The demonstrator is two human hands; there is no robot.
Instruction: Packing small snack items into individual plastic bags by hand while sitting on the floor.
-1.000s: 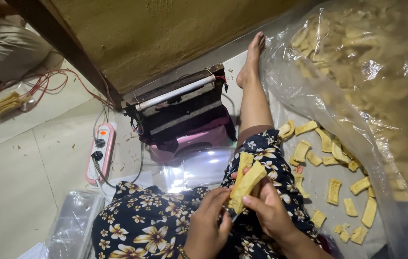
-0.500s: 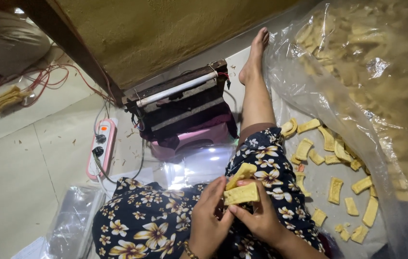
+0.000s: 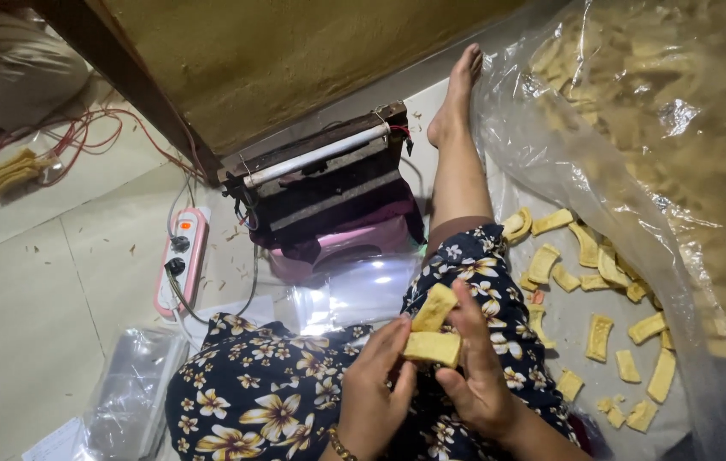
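Note:
I sit on the floor in a dark floral garment, one leg stretched forward. My left hand (image 3: pixel 376 384) and my right hand (image 3: pixel 475 371) meet over my lap, both gripping a small stack of yellow rectangular crackers (image 3: pixel 431 335). One cracker lies flat between the fingertips, and another is tilted upward behind it. A clear plastic bag (image 3: pixel 354 290) lies just beyond my hands, in front of a dark heat sealer (image 3: pixel 320 183).
Loose yellow crackers (image 3: pixel 602 282) are scattered on a sheet at my right. A huge clear sack of crackers (image 3: pixel 661 111) fills the upper right. A pink-and-white power strip (image 3: pixel 182 260) with cables lies at the left; empty plastic bags (image 3: pixel 128 393) lie at lower left. A wall stands ahead.
The crackers in my hands have turned from upright to lying flat, and my hands have shifted slightly lower over my lap. The view has tilted a little.

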